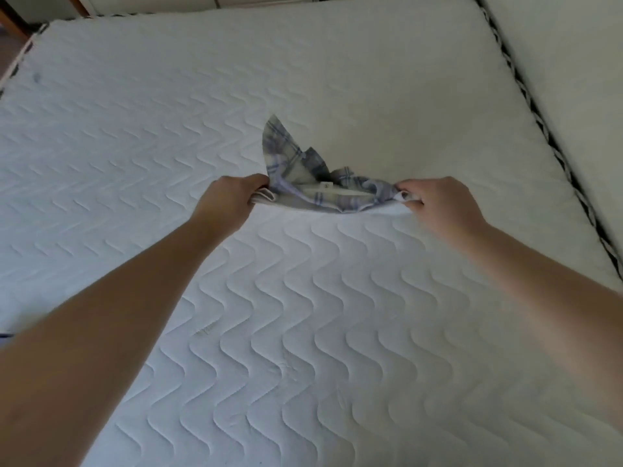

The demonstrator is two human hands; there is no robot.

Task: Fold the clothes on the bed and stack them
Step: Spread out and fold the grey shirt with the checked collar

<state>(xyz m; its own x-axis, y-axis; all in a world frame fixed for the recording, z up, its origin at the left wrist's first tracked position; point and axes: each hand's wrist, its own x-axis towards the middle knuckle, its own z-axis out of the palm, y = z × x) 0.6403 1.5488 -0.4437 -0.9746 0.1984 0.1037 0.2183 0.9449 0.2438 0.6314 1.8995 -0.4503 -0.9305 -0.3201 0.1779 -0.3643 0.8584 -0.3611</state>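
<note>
A small blue and white plaid garment (296, 163) is stretched between my two hands over the middle of the bed (303, 315). My left hand (232, 200) pinches its left end, where a white hem shows. Its right end is gripped by my right hand (438, 203). The cloth sags in the middle, and one pointed flap sticks up and away from me. A small white label shows near its centre. No other clothes are in view.
The bed has a white quilted cover with a wavy stitch pattern. Its right edge (526, 106) carries a black and white trim, with a pale surface beyond it. At the top left corner, dark wood furniture (13, 18) shows.
</note>
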